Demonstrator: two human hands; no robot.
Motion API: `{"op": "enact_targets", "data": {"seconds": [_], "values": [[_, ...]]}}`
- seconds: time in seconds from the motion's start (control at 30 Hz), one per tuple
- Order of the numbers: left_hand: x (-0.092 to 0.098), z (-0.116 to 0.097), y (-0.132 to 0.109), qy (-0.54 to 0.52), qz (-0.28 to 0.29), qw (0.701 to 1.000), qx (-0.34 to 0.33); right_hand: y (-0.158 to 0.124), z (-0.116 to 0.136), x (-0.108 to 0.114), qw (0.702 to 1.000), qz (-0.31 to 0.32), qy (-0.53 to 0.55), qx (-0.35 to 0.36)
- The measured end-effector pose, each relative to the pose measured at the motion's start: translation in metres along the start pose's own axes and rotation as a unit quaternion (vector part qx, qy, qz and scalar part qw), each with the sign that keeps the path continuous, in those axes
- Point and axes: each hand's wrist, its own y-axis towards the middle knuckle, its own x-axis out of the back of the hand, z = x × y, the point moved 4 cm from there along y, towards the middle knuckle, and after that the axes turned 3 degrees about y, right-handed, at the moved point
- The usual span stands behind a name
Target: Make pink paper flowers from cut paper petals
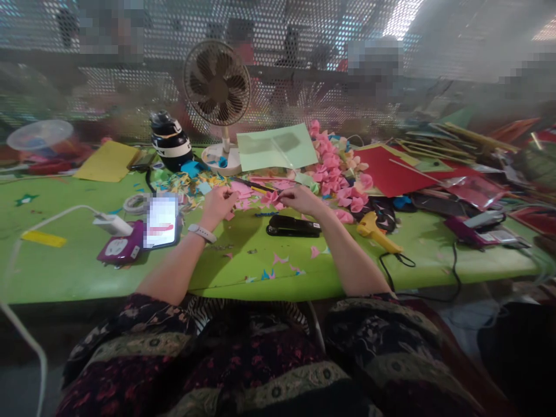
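Observation:
My left hand (pixel 219 205) is over the table beside pink paper pieces (pixel 244 196), its fingers curled together; what they hold, if anything, is too small to name. To the right, my right hand (pixel 299 200) pinches at a pink paper flower (pixel 270 198). A black stapler (pixel 293 226) lies just below my right hand. Behind it, many pink paper flowers (pixel 328 156) form a long heap. Colourful paper scraps (pixel 185 188) lie left of my left hand. Small pink and blue offcuts (pixel 280 259) are scattered nearer the front edge.
A fan (pixel 218 87), a black bottle (pixel 171 142) and a pale green sheet (pixel 278 149) stand or lie behind. At left are a lit phone (pixel 160 223) and white charger (pixel 113 225). Right of my arm lie a yellow glue gun (pixel 377 231), its cable and red sheets (pixel 386 171).

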Motion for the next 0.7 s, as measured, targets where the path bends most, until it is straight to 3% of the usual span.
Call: {"op": "enact_targets", "data": {"seconds": [0.13, 0.23, 0.27, 0.33, 0.4, 0.47, 0.6, 0.7], "values": [[0.012, 0.007, 0.011, -0.056, -0.096, 0.994, -0.002, -0.001, 0.006, -0.003, 0.999, -0.029, 0.035, 0.017], [0.030, 0.008, 0.015, -0.021, -0.153, 0.988, -0.012, 0.002, 0.007, -0.011, 0.999, -0.025, 0.032, 0.031], [0.033, 0.008, 0.016, 0.011, -0.137, 0.990, -0.018, 0.004, 0.007, -0.014, 0.999, -0.024, 0.032, 0.030], [0.033, 0.009, 0.017, 0.104, -0.030, 0.994, -0.022, 0.006, 0.006, -0.018, 0.999, -0.024, 0.024, 0.026], [0.028, 0.012, 0.015, 0.193, 0.084, 0.977, -0.019, 0.006, 0.005, -0.018, 0.999, -0.020, 0.012, 0.027], [0.024, 0.016, 0.013, 0.243, 0.150, 0.958, -0.016, 0.005, 0.002, -0.013, 0.999, -0.020, 0.016, 0.025], [0.019, 0.023, 0.014, 0.237, 0.210, 0.949, 0.005, 0.000, -0.009, 0.016, 0.995, -0.095, 0.043, 0.000], [0.020, 0.025, 0.017, 0.206, 0.197, 0.958, -0.006, -0.003, -0.017, 0.033, 0.994, -0.110, -0.003, -0.005]]}}
